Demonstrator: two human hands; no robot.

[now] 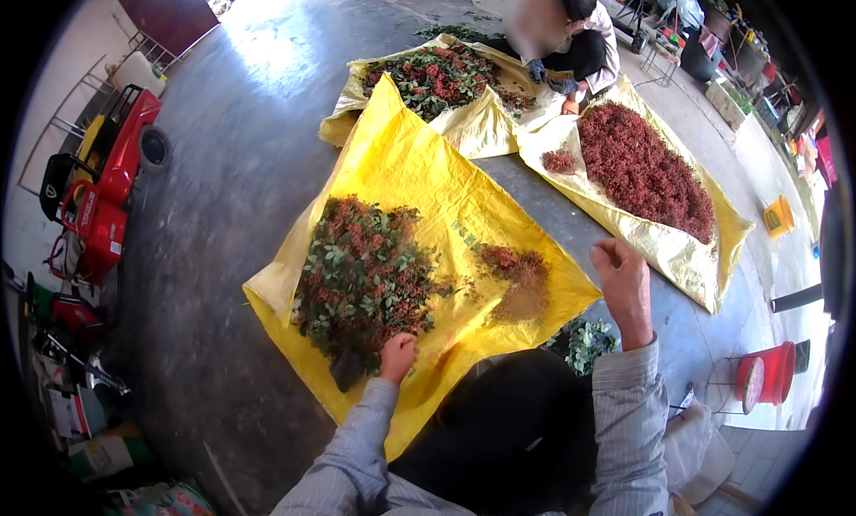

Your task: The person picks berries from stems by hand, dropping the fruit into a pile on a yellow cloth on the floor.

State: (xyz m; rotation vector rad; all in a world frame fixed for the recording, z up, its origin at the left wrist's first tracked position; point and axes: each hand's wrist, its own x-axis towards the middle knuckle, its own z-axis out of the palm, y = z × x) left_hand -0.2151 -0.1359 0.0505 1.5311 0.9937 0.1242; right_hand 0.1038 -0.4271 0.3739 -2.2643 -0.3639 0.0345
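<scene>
A bright yellow woven sheet point(401, 173) lies spread in front of my knees. On its left side is a heap of leafy sprigs point(361, 275) with small red berry clusters. My left hand point(399, 356) is closed at the near edge of this heap; what its fingers hold is hidden. A smaller pile of loose red berries point(519, 271) lies on the right part of the sheet. Over the sheet's right corner, my right hand point(622, 282) is raised with its fingers curled together. Anything pinched in them is too small to make out.
Across from me a person point(593, 34) crouches by a sheet of leafy sprigs point(432, 74). A large heap of red berries point(642, 173) covers another sheet. Picked leaves point(584, 342) lie beside my knee. A red ride-on toy car point(102, 195) stands left; a red bucket point(774, 373) right.
</scene>
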